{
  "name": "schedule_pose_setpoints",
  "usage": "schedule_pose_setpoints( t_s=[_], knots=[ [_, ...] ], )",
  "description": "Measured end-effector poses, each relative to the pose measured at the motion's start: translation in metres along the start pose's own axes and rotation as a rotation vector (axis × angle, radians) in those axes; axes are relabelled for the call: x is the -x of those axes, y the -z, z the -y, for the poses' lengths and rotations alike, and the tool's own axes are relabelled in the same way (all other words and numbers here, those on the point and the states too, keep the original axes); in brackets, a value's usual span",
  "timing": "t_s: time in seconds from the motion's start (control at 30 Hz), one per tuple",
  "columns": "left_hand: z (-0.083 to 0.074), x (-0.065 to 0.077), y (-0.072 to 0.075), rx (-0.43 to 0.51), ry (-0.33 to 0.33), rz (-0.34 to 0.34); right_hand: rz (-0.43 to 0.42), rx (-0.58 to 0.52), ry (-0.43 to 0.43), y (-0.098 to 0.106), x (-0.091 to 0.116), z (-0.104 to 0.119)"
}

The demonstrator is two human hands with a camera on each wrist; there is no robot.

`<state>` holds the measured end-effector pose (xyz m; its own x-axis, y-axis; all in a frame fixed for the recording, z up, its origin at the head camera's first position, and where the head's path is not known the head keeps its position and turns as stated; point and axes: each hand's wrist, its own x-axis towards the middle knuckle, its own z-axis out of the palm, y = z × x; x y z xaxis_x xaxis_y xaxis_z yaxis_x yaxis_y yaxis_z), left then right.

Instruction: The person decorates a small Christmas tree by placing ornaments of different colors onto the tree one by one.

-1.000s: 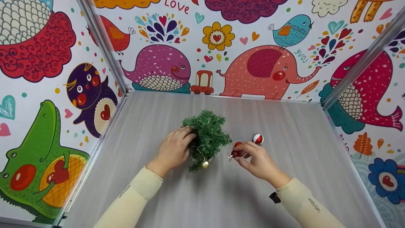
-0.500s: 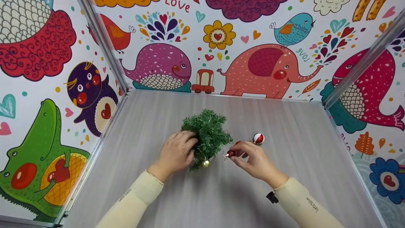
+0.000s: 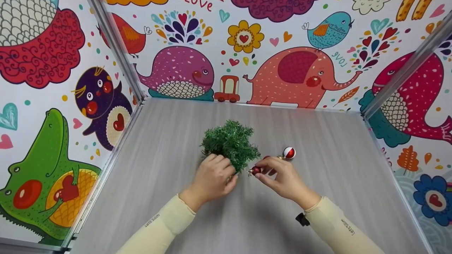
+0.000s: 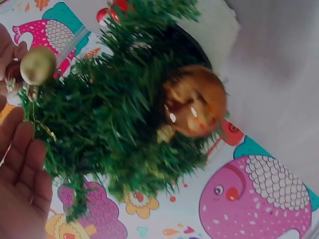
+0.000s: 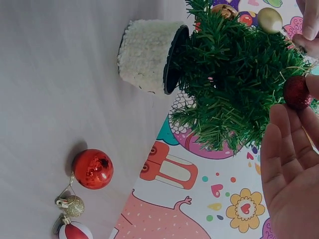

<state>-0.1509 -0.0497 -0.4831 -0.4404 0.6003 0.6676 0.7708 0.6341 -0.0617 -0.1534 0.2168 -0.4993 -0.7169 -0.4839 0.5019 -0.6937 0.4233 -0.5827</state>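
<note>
A small artificial Christmas tree stands mid-table in a white fuzzy pot. My left hand is at its near side; in the right wrist view its thumb and finger pinch what looks like a branch tip, partly hidden. Close by hangs a pale gold ball on a gold cord. An orange-gold ball hangs elsewhere on the tree. To the right of the branches, my right hand pinches a dark red glittery bauble, its hanger toward the tree.
Right of the tree on the grey table lie a shiny red ball, a small gold glitter ball and a red-and-white ball. Printed panels with metal corner rails enclose the table.
My left hand has moved right and nearer along the tree, covering the gold ball in the head view. My right hand has brought the dark red bauble slightly left, closer to the branches.
</note>
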Motion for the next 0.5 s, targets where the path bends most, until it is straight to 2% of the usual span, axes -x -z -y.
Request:
schedule_pose_setpoints(
  t_s=[0.1,0.27,0.5],
  knots=[
    [-0.006,-0.003,-0.004,-0.014,-0.002,0.006,-0.008,-0.016,0.002,-0.001,0.000,0.000],
    [-0.014,-0.006,-0.010,-0.022,-0.007,-0.046,-0.019,-0.038,-0.006,-0.002,0.000,0.002],
    [-0.020,-0.007,-0.017,-0.012,0.028,-0.066,-0.014,-0.072,-0.023,-0.004,0.001,0.003]
  ],
)
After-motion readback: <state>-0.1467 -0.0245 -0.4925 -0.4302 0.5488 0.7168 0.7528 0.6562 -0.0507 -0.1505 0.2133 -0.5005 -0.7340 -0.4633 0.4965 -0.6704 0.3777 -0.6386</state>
